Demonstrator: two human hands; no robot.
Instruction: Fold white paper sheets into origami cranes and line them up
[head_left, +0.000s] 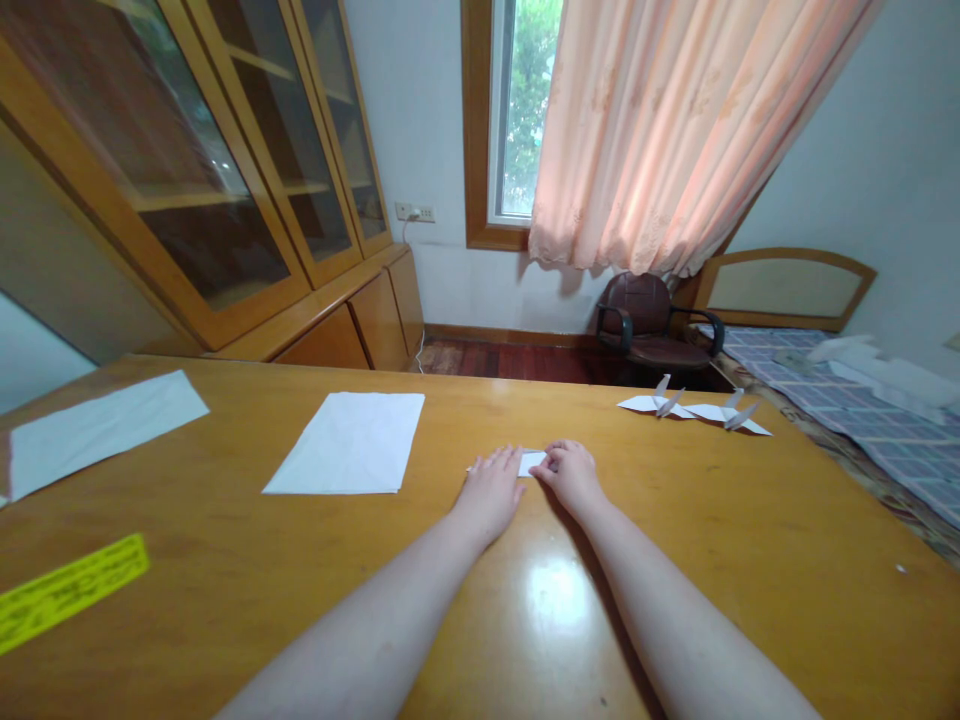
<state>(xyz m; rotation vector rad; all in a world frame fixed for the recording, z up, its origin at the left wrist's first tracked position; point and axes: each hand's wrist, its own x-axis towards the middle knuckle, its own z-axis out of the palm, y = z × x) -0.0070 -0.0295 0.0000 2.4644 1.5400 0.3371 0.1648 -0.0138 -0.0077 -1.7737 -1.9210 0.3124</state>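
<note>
A small folded piece of white paper (532,463) lies on the wooden table between my hands. My left hand (493,488) rests flat over its left part, fingers stretched out and pressing it down. At its right end, the fingers of my right hand (573,473) are closed on the paper in a pinch. Most of the paper is hidden under my hands. Off to the right stand two folded white paper cranes (657,404) side by side, near the far edge.
A stack of white paper sheets (349,445) lies left of my hands. Farther left are another white sheet (109,425) and a yellow label (75,590). Beyond the table's far edge are an office chair (649,320), a bed (847,400) and a glass-door cabinet (247,170).
</note>
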